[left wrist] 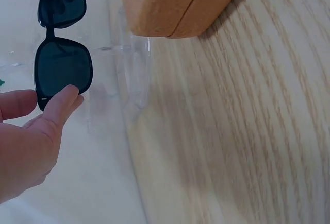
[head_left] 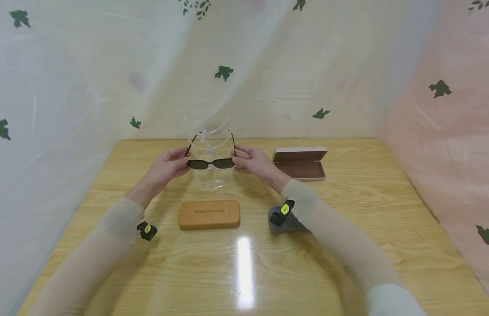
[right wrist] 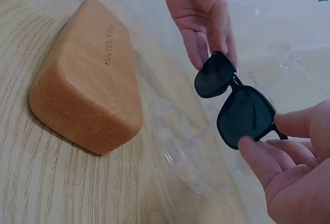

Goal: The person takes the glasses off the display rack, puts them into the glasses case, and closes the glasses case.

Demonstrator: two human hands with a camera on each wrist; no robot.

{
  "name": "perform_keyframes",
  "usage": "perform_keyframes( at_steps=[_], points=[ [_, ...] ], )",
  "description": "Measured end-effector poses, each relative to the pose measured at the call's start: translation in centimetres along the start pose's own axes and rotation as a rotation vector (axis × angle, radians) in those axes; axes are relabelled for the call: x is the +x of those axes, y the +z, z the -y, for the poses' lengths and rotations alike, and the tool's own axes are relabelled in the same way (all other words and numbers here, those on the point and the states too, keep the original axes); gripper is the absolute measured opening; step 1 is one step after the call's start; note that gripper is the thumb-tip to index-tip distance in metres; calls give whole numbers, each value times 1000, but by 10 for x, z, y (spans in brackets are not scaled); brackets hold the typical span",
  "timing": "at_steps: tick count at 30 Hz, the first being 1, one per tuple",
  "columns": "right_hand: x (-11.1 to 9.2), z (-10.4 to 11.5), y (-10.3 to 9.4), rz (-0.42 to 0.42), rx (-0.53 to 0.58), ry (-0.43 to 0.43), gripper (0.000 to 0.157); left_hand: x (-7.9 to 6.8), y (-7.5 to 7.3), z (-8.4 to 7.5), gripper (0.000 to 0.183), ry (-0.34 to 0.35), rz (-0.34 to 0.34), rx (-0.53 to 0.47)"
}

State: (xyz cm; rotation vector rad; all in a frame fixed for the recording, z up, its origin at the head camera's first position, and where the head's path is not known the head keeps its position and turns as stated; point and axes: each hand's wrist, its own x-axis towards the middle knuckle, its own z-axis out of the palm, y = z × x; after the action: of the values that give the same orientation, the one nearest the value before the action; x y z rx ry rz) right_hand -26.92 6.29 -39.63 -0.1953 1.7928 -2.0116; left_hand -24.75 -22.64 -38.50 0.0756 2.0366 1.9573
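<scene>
A pair of black sunglasses [head_left: 223, 163] is held level by both hands, its temples spread and pointing toward the back. My left hand [head_left: 165, 166] pinches the frame at its left hinge, thumb near the lens in the left wrist view. At the opposite hinge my right hand [head_left: 258, 163] grips the frame, with fingertips by the lens edge [right wrist: 248, 116]. Just behind and below the sunglasses stands a clear plastic display stand [head_left: 214, 182], with curved arms on top. In the head view the temples overlap its upper arms.
A tan glasses case [head_left: 209, 215], closed, lies in front of the stand. Back right sits an open case [head_left: 300, 171] with a brown inside. Under the right forearm is a blue-grey case [head_left: 285, 224], partly hidden. A leaf-patterned curtain [head_left: 264, 96] hangs behind the wooden table [head_left: 197, 272].
</scene>
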Motion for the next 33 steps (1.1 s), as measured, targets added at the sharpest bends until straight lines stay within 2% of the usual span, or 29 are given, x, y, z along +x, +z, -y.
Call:
perform_keyframes(
  at_steps=[11, 17, 25, 31, 33],
  points=[
    [-28, 9, -4, 91, 48, 19, 60, -32, -1, -18, 60, 0, 86, 68],
    [-46, 11, -4, 121, 58, 36, 59, -51, 3, -20, 61, -9, 110, 50],
    [-71, 13, -7, 159, 29, 39, 60, -75, 16, -17, 65, -2, 140, 12],
    [-89, 13, -14, 169, -2, 24, 60, -83, 28, -13, 64, -7, 144, 15],
    [-94, 13, -17, 162, -1, 28, 60, -85, 32, -13, 66, -3, 153, 45]
  ],
)
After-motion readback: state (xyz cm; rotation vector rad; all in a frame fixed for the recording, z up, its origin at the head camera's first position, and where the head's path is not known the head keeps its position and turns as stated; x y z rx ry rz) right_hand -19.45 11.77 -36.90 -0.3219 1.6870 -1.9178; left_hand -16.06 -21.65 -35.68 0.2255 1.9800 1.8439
